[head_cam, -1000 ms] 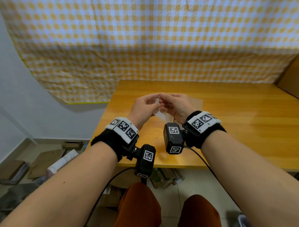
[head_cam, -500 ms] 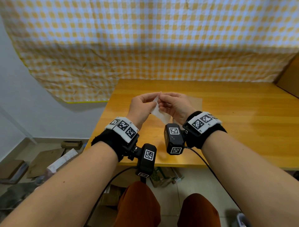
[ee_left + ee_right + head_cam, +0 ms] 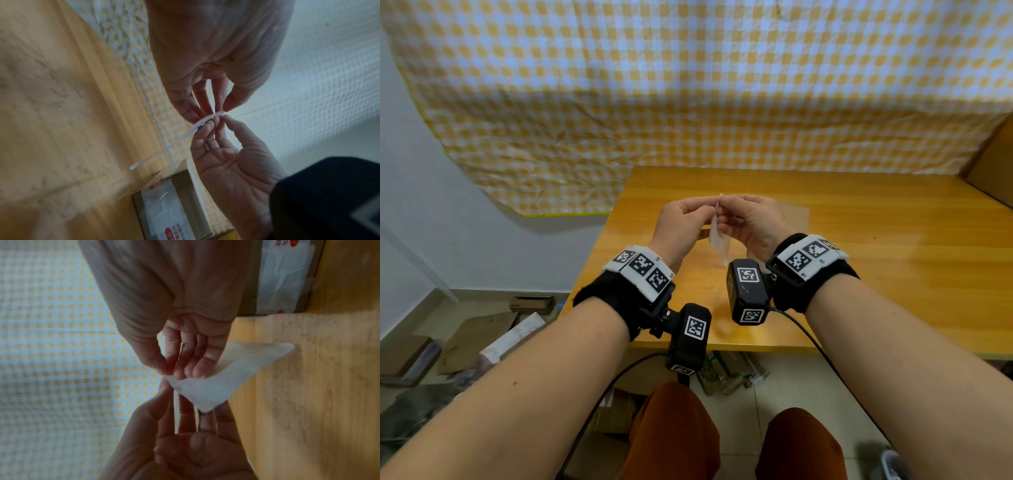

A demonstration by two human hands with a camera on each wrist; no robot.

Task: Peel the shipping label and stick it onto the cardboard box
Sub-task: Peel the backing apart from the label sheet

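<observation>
1. Got the small white paper shipping label held up in the air over the yellow wooden desk, pinched at its top corner by both the left hand and the right hand. Hangs loose below that, touching nothing else.
2. Makes sense as a peeling grip: right thumb pressed against the right fingers on one side of the corner, left thumb and left fingers on the other. Probably trying to split the sticker from its backing, but that's only a guess.
3. Looks barely started, going by the sheet reading as one flat piece.
4. Parked on the desk just past the hands: the brown cardboard box with clear tape and red print on top. Near enough for a short reach once the sticker comes free, and not touching the label.
5. Hard to make out:
   - Can't see any gap between the layers. Shows up as just a thin white line edge-on from the left wrist.
   - No print readable on the label.
   - Box mostly hidden behind the right hand from the head camera, and cut off by the frame in both wrist views.
   - Red print way too blurry to read.
</observation>
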